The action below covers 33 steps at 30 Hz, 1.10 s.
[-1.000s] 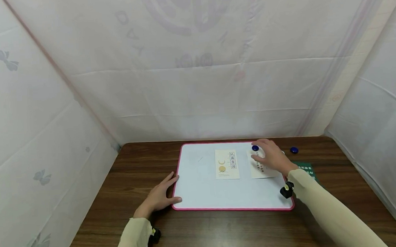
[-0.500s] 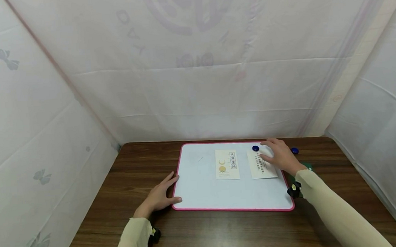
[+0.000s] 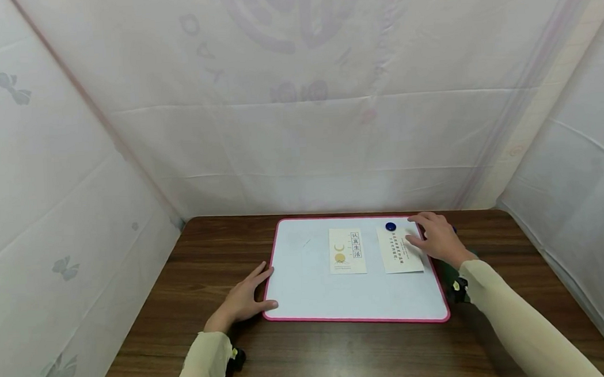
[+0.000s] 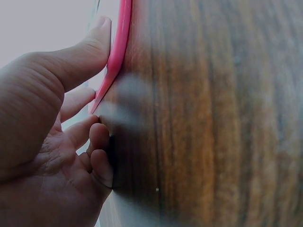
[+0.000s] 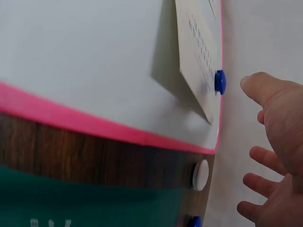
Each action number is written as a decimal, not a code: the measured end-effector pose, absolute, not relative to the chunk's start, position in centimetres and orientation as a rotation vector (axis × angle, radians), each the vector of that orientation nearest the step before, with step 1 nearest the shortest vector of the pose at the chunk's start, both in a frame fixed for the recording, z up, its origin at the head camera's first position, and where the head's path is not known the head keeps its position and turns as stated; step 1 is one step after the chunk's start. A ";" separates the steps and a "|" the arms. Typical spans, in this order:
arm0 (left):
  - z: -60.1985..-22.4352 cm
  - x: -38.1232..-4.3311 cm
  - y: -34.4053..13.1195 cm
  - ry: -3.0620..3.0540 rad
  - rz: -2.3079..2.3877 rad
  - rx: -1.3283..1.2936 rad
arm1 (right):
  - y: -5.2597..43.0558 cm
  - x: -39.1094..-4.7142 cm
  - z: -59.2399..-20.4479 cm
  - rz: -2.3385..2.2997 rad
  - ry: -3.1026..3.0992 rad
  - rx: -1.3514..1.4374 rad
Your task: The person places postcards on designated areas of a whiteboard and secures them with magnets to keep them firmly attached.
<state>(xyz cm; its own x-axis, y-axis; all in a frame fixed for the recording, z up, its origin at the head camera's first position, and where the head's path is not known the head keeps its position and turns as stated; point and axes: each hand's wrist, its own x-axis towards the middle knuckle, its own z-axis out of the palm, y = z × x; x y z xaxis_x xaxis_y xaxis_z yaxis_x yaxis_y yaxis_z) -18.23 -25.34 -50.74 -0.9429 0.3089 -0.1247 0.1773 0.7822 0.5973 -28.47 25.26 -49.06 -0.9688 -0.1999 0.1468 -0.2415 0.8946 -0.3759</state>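
A whiteboard (image 3: 313, 294) with a pink frame lies on the wooden table. My left hand (image 3: 242, 299) rests at its left edge, thumb and fingers spread; the left wrist view shows the thumb touching the pink rim (image 4: 121, 40). Over the right edge hovers my right hand (image 3: 436, 240), fingers apart and holding nothing. Just left of it, a blue round magnet (image 3: 390, 227) sits at the top of a cream card (image 3: 398, 256) with printed characters. In the right wrist view this card (image 5: 196, 61) lifts off the board at its lower end. Another cream card (image 3: 347, 260), with a moon drawing, lies mid-board.
Right of the board, the right wrist view shows a green card (image 5: 94, 201), a white round magnet (image 5: 201, 175) and part of a second blue magnet (image 5: 194, 222) on the table (image 5: 94, 156). White printed sheets (image 3: 299, 148) hang behind and at both sides.
My right hand has moved rightward, away from the blue magnet and the right-hand card, uncovering them. It now covers much of the green card. The left hand has stayed in place.
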 end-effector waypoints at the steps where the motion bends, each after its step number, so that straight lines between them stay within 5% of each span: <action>1: -50.7 -18.2 -25.3 2.758 0.891 0.382 | 25.4 -28.5 -49.1 0.602 -2.958 0.338; 33: -50.6 -18.1 -25.4 2.758 0.901 0.393 | 29.8 -28.4 -50.4 0.616 -2.973 0.258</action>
<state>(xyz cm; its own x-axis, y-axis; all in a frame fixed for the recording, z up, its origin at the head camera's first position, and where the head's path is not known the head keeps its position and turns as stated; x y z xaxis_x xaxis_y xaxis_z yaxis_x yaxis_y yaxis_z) -18.12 -25.38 -50.63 -0.9417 0.3153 -0.1175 0.1850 0.7770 0.6017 -28.36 29.76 -50.42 -0.9813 -0.1456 0.1260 -0.1837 0.9041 -0.3858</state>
